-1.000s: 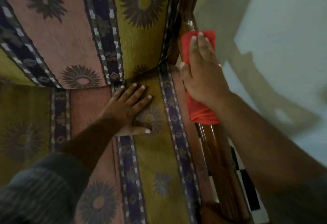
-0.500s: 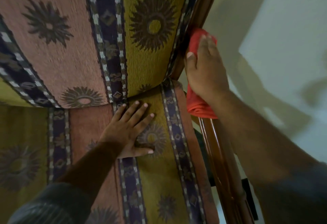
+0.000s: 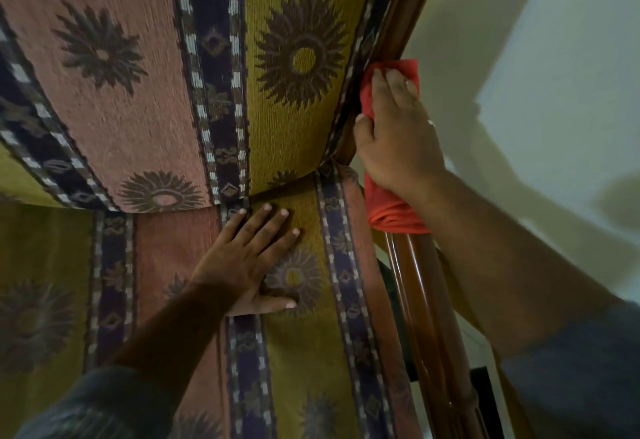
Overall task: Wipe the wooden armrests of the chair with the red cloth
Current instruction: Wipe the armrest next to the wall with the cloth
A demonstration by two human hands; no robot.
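While left hand [image 3: 247, 262] lies spread flat on seat, right hand [image 3: 398, 133] grips red cloth [image 3: 391, 210] round armrest [image 3: 426, 317]

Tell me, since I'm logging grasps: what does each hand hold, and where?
Right hand grips the red cloth around its middle, wrapped over the wooden armrest. Left hand holds nothing, flat on the seat cushion.

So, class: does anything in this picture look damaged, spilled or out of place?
Nothing stands out. The right hand presses the red cloth on the wooden armrest; the left hand lies flat on the seat cushion.
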